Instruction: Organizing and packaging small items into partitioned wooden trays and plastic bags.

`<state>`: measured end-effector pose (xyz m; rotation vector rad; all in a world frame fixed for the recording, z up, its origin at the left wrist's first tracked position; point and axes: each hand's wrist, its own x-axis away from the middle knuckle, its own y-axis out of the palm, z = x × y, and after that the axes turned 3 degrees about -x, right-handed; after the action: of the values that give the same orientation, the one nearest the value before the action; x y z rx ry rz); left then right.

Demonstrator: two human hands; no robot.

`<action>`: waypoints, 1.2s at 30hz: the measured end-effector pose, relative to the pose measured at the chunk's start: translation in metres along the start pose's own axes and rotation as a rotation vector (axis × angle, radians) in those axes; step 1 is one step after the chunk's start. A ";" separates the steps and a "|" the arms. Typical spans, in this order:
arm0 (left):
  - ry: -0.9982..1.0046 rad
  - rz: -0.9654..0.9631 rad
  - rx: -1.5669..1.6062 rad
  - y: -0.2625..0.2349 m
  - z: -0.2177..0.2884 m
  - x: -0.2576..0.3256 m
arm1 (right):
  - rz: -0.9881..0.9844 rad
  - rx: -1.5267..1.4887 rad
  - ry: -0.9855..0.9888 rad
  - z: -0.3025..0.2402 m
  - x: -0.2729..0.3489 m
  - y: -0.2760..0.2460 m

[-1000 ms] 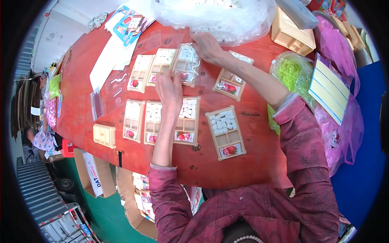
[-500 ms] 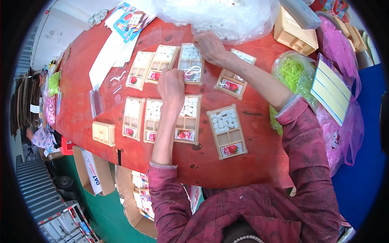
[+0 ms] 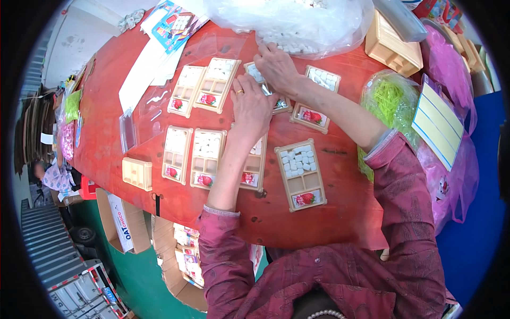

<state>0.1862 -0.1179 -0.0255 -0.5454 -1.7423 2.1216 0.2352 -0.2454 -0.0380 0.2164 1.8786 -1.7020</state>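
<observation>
— So, where is the tray [image 3: 265,87] found?
— At twelve o'clock on the table [image 3: 297,212], pinched by the right hand [image 3: 276,66]; the left hand [image 3: 251,106] is laid flat, fingers spread, on it.

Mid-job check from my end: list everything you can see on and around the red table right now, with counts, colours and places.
red table: one, red, centre of view.
compartment trays: about nine lying flat, beige, most holding small white pieces and a red picture card, in two rows across the table.
empty small tray: one, beige, near the table's left edge.
clear plastic bag of white pieces: one, far edge.
stacked trays: beige, far right.
green shred bag: one, green, right side.
pink bags: pink, right edge.
white paper strips: white, far left.
cardboard boxes: below the table's near edge.
left hand: over the middle trays.
right hand: on a tray by the clear bag.
</observation>
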 end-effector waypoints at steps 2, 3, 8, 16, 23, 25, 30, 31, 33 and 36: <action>0.034 0.032 0.039 0.001 -0.004 0.002 | -0.021 -0.031 -0.010 -0.003 -0.002 -0.003; 0.038 -0.004 0.104 0.002 -0.006 0.004 | -0.034 -0.040 -0.034 -0.004 -0.003 -0.004; 0.051 -0.047 0.173 -0.003 0.001 0.004 | -0.015 -0.041 -0.080 -0.001 0.000 -0.004; 0.089 -0.071 0.094 -0.005 0.000 0.010 | -0.032 -0.048 -0.062 -0.003 0.008 -0.010; 0.100 -0.071 0.117 -0.006 0.001 0.014 | -0.038 -0.095 -0.043 -0.005 0.006 -0.018; 0.096 -0.089 0.118 -0.007 0.001 0.015 | -0.178 -0.094 -0.042 -0.007 0.000 -0.022; 0.102 -0.123 0.101 -0.006 0.008 0.012 | -0.069 -0.164 0.009 -0.007 -0.027 -0.005; 0.105 -0.114 0.129 -0.003 0.011 0.010 | 0.018 -0.203 0.038 -0.006 -0.031 -0.001; 0.100 -0.139 0.098 -0.007 0.009 0.012 | 0.009 -0.249 0.126 -0.012 -0.049 0.005; 0.067 -0.147 0.084 -0.011 0.004 0.017 | -0.021 -0.231 0.185 -0.023 -0.071 0.027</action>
<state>0.1700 -0.1105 -0.0149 -0.4459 -1.5977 2.0400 0.2988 -0.2001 -0.0244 0.2699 2.2007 -1.5050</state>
